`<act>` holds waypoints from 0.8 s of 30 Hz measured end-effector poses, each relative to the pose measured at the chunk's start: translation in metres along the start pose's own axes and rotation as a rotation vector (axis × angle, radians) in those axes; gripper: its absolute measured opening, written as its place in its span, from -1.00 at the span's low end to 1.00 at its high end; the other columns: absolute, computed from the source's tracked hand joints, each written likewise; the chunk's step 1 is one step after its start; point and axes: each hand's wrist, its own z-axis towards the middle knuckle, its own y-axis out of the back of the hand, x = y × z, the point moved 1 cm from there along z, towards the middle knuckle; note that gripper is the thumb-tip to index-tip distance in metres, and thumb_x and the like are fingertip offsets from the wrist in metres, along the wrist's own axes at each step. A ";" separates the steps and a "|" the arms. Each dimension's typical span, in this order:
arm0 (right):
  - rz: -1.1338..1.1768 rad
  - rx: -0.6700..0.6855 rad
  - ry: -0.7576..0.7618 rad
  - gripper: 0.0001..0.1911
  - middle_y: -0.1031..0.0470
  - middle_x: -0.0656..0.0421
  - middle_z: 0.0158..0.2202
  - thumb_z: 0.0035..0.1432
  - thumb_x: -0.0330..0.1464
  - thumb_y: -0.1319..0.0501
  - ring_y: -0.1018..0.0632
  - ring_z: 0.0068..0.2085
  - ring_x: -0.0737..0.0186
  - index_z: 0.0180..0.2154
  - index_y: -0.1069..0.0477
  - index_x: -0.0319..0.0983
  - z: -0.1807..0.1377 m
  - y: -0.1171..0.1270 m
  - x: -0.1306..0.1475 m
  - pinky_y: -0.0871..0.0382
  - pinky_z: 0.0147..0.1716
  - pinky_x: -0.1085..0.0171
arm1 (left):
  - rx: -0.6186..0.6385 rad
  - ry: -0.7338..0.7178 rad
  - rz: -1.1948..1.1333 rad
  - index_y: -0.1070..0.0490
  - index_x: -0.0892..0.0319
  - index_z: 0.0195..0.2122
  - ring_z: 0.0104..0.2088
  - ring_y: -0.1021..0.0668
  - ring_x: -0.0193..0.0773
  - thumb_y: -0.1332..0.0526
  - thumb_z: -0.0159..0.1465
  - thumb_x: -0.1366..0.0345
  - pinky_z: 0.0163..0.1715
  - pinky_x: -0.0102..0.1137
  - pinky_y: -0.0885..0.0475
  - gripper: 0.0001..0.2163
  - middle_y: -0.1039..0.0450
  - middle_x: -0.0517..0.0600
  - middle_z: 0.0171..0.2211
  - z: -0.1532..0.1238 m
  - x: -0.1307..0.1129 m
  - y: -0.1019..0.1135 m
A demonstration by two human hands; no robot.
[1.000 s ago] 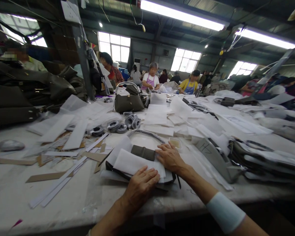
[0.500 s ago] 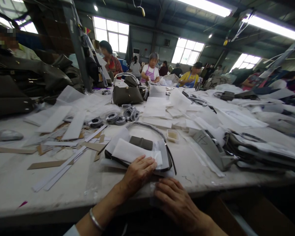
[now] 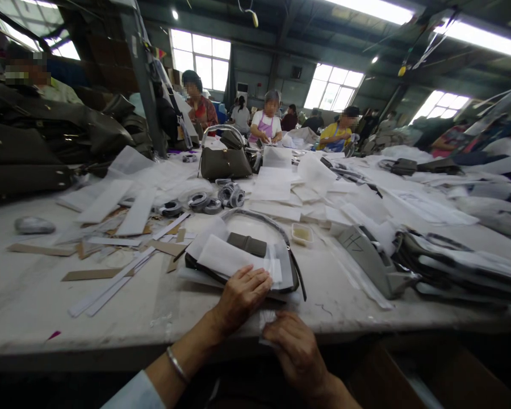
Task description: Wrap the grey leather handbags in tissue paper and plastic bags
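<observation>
A dark handbag [image 3: 204, 272] lies on the table in front of me, mostly covered by a white foam sheet [image 3: 221, 258]. On top of it is a small grey-brown folded piece [image 3: 247, 244], and its strap arches behind in clear wrap. My left hand [image 3: 244, 292] rests over the sheet's near edge with fingers stretched out flat. At the table edge, just right of it, my right hand [image 3: 293, 343] has its fingers closed on a thin whitish plastic film [image 3: 266, 319]. The film's lower part is hidden by the hand.
A tape dispenser [image 3: 370, 261] stands to the right, beside stacked dark bags [image 3: 447, 272]. Card strips [image 3: 96, 274] are scattered at left. Behind are wrapped strap coils [image 3: 230, 194], an upright handbag [image 3: 226, 163], and a small plastic tub [image 3: 302, 234]. Several co-workers are across the table.
My right hand's fingers have curled closed on the plastic film, where they lay flatter before. My left hand stays on the foam sheet. The view has shifted slightly.
</observation>
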 end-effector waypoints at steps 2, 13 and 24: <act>0.017 0.008 -0.007 -0.73 -0.57 0.16 -0.34 0.19 -0.62 -0.10 -0.58 -0.30 0.23 -0.17 -0.39 -0.19 -0.004 0.000 0.005 -0.43 -0.05 0.14 | 0.001 0.004 0.008 -0.43 0.21 -0.02 0.00 -0.58 -0.20 -0.08 0.41 0.40 0.12 -0.20 -0.40 -0.80 -0.58 0.07 -0.07 0.000 0.000 -0.002; 0.006 0.065 -0.047 -0.89 -0.51 0.22 -0.45 0.28 -0.49 -0.17 -0.53 -0.38 0.24 -0.28 -0.41 -0.18 0.023 0.028 0.009 -0.40 -0.12 0.19 | 0.030 0.038 0.031 -0.42 0.19 -0.03 -0.03 -0.57 -0.20 -0.07 0.41 0.40 0.10 -0.19 -0.39 -0.81 -0.56 0.04 -0.13 -0.002 -0.003 -0.005; -0.196 0.067 -0.230 -0.86 -0.56 0.24 -0.43 0.21 -0.41 -0.32 -0.52 -0.33 0.22 -0.42 -0.51 -0.17 0.095 0.042 -0.040 -0.21 -0.18 0.20 | 0.100 0.314 -0.251 -0.41 0.15 -0.10 -0.04 -0.55 -0.16 -0.23 0.24 0.43 0.14 -0.16 -0.37 -0.80 -0.54 0.04 -0.11 0.008 -0.011 0.018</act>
